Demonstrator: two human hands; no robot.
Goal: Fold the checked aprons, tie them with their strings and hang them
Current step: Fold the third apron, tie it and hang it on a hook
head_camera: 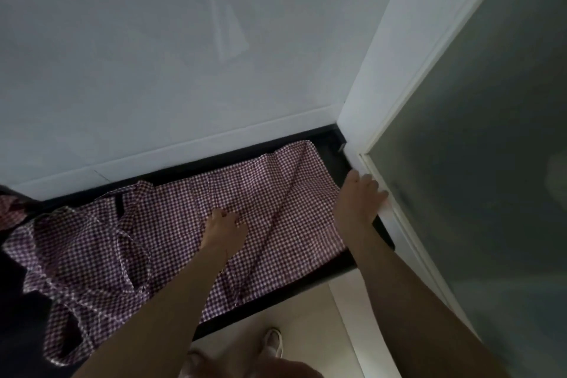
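I am watching the purple-and-white checked cloth apron lying spread and wrinkled across the dark narrow counter, its strings trailing in loops at the left end. My left hand is resting on the fabric's middle, fingers relaxed, gripping nothing. My right hand is pressing flat at the apron's right edge beside the white door frame. I am judging that folding over those wrinkles risks a crooked bundle, and loose strings could snag or tangle.

Crumpled cloth apron: purple-and-white small check all over, strings same check. Flat counter top underneath: black. Smooth wall at 12 o'clock: plain pale grey-white. Frosted glass door panel at 3 o'clock: murky grey-green, white frame. Tiled floor at 6 o'clock: beige.
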